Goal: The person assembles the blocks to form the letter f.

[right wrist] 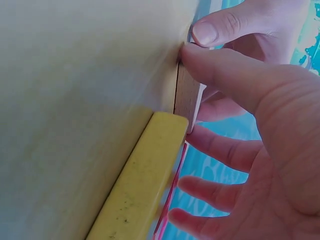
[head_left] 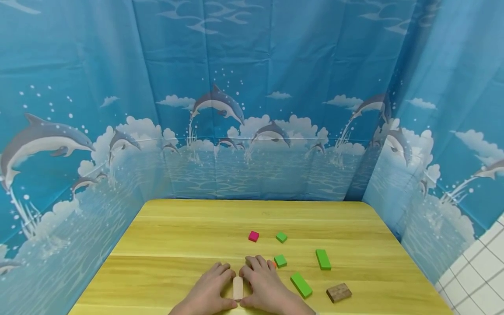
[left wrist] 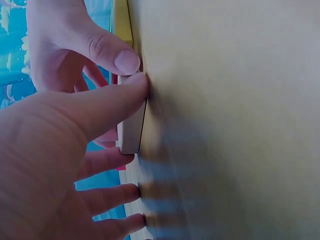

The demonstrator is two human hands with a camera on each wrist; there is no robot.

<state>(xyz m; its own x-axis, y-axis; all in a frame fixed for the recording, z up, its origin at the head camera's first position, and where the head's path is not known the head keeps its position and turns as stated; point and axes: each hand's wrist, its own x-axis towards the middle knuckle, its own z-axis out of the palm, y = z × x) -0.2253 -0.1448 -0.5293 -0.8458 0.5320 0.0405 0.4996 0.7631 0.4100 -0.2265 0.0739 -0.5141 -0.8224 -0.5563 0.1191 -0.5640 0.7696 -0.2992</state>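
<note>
One left hand (head_left: 208, 287) and one right hand (head_left: 264, 284) hold the pale wooden block (head_left: 238, 289) between them, low at the surface (head_left: 169, 245); positioning seems in hand, and next probably needs even, steady fingers.

My worktop (head_left: 169, 236) is yellow, with wood-grain bands running across it and rounded far corners. On it, a pale wooden block (head_left: 238, 289) points away from me between my left hand (head_left: 210, 288) and my right hand (head_left: 265, 286), a yellow block (right wrist: 137, 180) near it. Farther out lie a magenta block (head_left: 253, 236) and a small green block (head_left: 281, 237); closer, a second green block (head_left: 280, 261) sits by an orange piece (head_left: 274, 264), mostly hidden. To the right are two long green blocks (head_left: 301, 285) and a brown block (head_left: 339, 292).
</note>
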